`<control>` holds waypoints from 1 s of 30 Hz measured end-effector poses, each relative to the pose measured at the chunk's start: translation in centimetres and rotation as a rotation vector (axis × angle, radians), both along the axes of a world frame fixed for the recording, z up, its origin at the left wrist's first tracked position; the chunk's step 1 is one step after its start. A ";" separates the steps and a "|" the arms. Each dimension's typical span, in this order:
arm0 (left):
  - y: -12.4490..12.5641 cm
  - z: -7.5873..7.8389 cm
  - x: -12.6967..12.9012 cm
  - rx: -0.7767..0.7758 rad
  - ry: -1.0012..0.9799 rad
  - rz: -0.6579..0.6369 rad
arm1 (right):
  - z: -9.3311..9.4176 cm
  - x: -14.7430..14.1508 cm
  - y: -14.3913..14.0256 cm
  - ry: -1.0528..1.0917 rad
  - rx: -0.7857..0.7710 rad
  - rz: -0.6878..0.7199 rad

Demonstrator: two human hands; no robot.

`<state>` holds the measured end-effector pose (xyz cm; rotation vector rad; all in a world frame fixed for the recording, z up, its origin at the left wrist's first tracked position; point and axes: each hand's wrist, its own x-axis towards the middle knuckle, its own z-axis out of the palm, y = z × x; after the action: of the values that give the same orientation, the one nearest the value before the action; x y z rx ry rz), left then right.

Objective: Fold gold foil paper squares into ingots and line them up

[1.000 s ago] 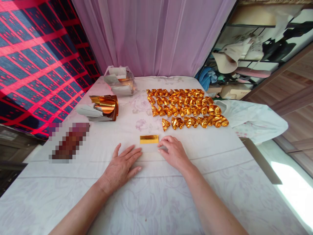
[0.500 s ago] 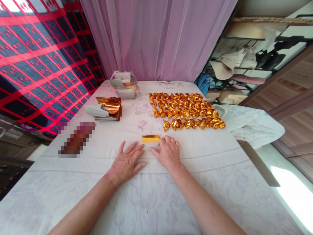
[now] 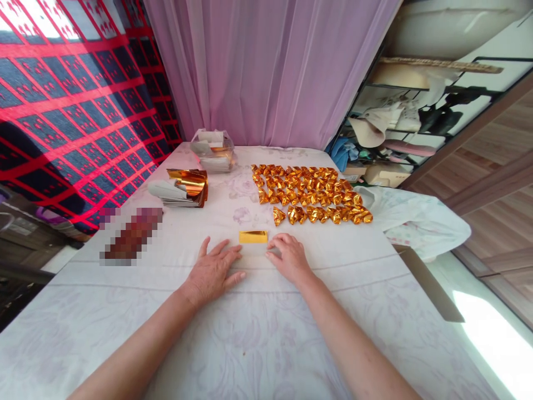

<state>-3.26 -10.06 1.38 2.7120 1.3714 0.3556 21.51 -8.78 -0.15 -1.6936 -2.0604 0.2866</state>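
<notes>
A small sheet of foil paper (image 3: 253, 237) lies on the table in front of me, with a gold strip showing along its far side. My left hand (image 3: 215, 270) rests flat beside its left end, fingers spread and the thumb pointing right. At the right end, my right hand (image 3: 290, 257) has bent fingers, with a gap between thumb and index fingertip close to the paper's edge. Whether those fingertips touch the paper I cannot tell. Beyond my right hand, several folded gold foil pieces (image 3: 316, 214) sit in rows.
A fanned stack of gold and grey paper sheets (image 3: 183, 191) stands at the left. Behind it is a clear plastic bag (image 3: 212, 153) with more sheets. A blurred-out item (image 3: 131, 236) lies at the left edge. A white bag (image 3: 420, 219) hangs by the table's right side.
The view has shifted slightly. My right thumb and index fingertip have drawn closer together, and the index has come off the gold strip's right end. My left hand stays spread.
</notes>
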 end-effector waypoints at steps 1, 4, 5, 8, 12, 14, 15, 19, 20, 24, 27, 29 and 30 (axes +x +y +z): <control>-0.1 0.3 0.6 0.024 0.010 0.018 | 0.0 -0.1 0.0 0.000 0.002 -0.003; -0.7 0.6 2.7 0.076 0.014 0.034 | -0.1 -0.2 0.0 -0.001 0.020 -0.011; -0.9 0.5 3.4 0.066 0.005 0.015 | -0.1 -0.2 -0.1 0.000 0.028 -0.011; -1.2 -0.2 4.7 0.020 -0.001 -0.038 | -0.2 -0.1 -0.1 0.006 0.053 0.000; -1.2 -0.9 3.9 -0.015 -0.006 -0.046 | -0.1 -0.1 -0.2 0.009 0.063 0.010; -1.3 -0.9 2.9 -0.016 -0.009 -0.037 | -0.1 0.0 -0.2 0.011 0.064 0.011; -1.4 -0.8 2.4 -0.008 -0.009 -0.030 | -0.2 0.0 -0.2 0.012 0.065 0.012; -1.5 -0.2 1.0 -0.004 -0.002 0.005 | -0.2 0.0 -0.2 0.021 0.066 0.017; -1.5 0.0 0.9 -0.011 -0.003 0.010 | -0.2 0.0 -0.2 0.025 0.065 0.017; -0.1 0.8 1.1 -0.033 -0.024 0.035 | 0.1 0.0 0.0 0.033 0.041 0.024; 1.4 1.1 1.7 -0.032 -0.056 0.103 | 0.2 0.0 0.0 0.042 0.030 0.024; 2.2 1.1 2.0 -0.050 -0.088 0.156 | 0.1 0.0 -0.1 0.051 0.041 0.024; 2.4 1.1 2.1 -0.065 -0.100 0.172 | 0.0 0.0 -0.1 0.055 0.052 0.028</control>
<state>-1.11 -7.64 2.43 2.4953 1.5628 0.4435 21.53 -8.92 -0.13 -1.6098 -2.0348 0.2830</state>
